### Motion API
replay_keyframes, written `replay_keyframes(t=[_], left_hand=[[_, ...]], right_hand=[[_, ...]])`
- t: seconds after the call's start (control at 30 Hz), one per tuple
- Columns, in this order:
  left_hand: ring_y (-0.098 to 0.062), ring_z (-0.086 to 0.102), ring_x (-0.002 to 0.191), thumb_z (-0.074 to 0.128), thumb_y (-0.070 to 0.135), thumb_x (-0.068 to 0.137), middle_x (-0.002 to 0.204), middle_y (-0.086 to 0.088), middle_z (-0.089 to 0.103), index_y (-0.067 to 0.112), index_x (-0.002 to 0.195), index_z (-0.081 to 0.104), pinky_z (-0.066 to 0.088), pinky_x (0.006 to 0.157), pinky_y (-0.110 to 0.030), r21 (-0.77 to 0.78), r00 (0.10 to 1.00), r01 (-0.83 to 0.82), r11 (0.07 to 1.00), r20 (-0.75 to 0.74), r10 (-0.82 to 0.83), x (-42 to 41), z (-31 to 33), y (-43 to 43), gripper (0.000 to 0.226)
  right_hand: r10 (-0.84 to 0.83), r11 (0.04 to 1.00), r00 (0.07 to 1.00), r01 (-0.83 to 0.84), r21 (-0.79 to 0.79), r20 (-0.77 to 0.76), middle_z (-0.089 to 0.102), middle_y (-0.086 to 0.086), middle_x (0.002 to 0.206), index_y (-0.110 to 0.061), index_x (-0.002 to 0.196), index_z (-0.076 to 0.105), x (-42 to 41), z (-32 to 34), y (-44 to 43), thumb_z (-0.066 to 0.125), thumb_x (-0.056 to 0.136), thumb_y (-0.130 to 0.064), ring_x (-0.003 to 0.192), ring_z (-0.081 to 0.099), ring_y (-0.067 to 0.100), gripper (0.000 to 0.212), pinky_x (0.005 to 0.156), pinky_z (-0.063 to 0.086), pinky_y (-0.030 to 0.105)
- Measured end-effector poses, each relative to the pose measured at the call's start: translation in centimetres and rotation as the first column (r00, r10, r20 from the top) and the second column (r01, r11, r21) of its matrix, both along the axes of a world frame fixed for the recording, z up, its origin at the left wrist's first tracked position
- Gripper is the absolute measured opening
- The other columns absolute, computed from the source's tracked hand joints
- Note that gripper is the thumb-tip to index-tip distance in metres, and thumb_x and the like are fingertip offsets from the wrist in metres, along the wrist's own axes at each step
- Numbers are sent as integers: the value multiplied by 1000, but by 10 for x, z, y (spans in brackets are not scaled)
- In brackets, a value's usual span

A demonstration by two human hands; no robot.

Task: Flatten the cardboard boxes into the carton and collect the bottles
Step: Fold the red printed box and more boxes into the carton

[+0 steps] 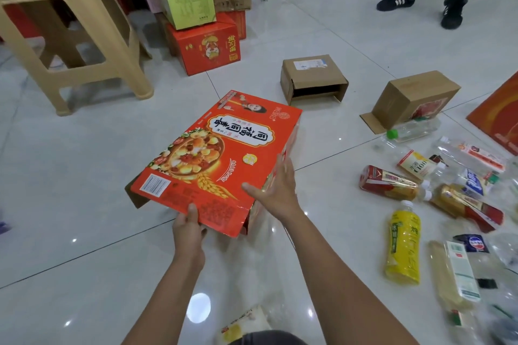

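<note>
A red printed cardboard box (215, 157) sits tilted on the tiled floor in the middle of the head view, its flaps open at the near end. My left hand (188, 225) grips its near edge, thumb on top. My right hand (276, 186) lies flat against the box's right side, fingers spread. Two brown cardboard boxes (311, 75) (414, 98) lie open on the floor behind. Several plastic bottles are scattered to the right, among them a yellow bottle (402, 244) and a red-labelled bottle (388, 182).
A beige plastic stool (70, 33) stands at the left. Stacked cartons (207, 45) sit at the back. Another person's legs and black shoes (396, 0) are at the far right. A large orange carton edge (496, 117) shows at the right border.
</note>
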State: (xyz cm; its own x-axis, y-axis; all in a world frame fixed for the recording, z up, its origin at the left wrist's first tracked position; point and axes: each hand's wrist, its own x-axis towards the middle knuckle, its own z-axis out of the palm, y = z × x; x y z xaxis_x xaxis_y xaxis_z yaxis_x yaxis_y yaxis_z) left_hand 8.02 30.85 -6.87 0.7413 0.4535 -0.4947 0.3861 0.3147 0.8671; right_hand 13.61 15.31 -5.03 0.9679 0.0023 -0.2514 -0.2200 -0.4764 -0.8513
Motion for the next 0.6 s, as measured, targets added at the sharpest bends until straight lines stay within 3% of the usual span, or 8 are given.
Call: replay_keyframes(t=[0.07,0.13,0.17,0.23,0.4,0.47,0.53,0.6], left_hand=[[-29,55,118,36,31,103,117,-5,60,18,136,45,40,105,-50,40,1000,23,999,17,-24,-3,12,2,37],[-27,58,113,36,30,103,117,-5,62,19,135,48,43,102,-50,31,997,58,998,44,-59,4,31,3,35],[-27,59,110,37,29,103,118,-5,63,20,133,49,45,99,-50,16,996,74,997,51,-75,11,42,4,34],[-25,62,106,39,28,102,117,-4,64,21,128,52,48,94,-47,-7,994,92,996,57,-92,24,60,4,30],[-23,63,100,42,30,101,106,-5,67,16,101,64,51,84,-35,78,969,236,969,59,-240,39,95,1,26],[-25,63,97,46,34,99,99,-8,67,10,89,65,50,83,-34,307,992,64,950,83,-94,43,98,8,32],[-31,55,111,58,28,93,118,-13,58,4,105,57,44,85,-35,569,960,-279,774,168,222,53,99,32,27],[-33,34,135,68,23,86,148,-15,32,4,131,42,38,102,-37,665,931,-361,654,218,292,65,96,58,55]], right_hand=[[350,905,937,-336,-260,8,-12,-6,160,-37,150,-2,7,11,13,72,65,-65,148,-14,17,116,117,-3,53],[668,614,736,-629,-477,-111,-16,-5,160,-39,150,-7,7,32,33,71,66,-64,147,-19,20,117,115,-13,56],[730,488,665,-666,-564,-155,-19,-3,159,-39,149,-10,4,39,43,72,67,-60,146,-20,23,118,114,-14,58],[732,394,666,-584,-710,-141,-19,3,159,-35,150,-12,-3,47,58,71,77,-42,146,-18,31,111,115,-8,60],[643,512,764,-372,-775,58,13,4,160,-29,152,9,7,79,41,46,96,-19,147,14,30,68,116,19,54],[602,581,790,-333,-743,117,28,2,156,-30,150,20,14,92,25,44,93,-8,141,30,28,65,111,31,47],[536,682,821,-282,-675,198,43,2,148,-30,146,33,18,104,12,43,92,-2,132,44,27,62,104,41,40],[493,743,830,-245,-623,262,52,3,141,-28,143,41,20,113,4,42,92,-1,128,49,27,57,101,43,38]])
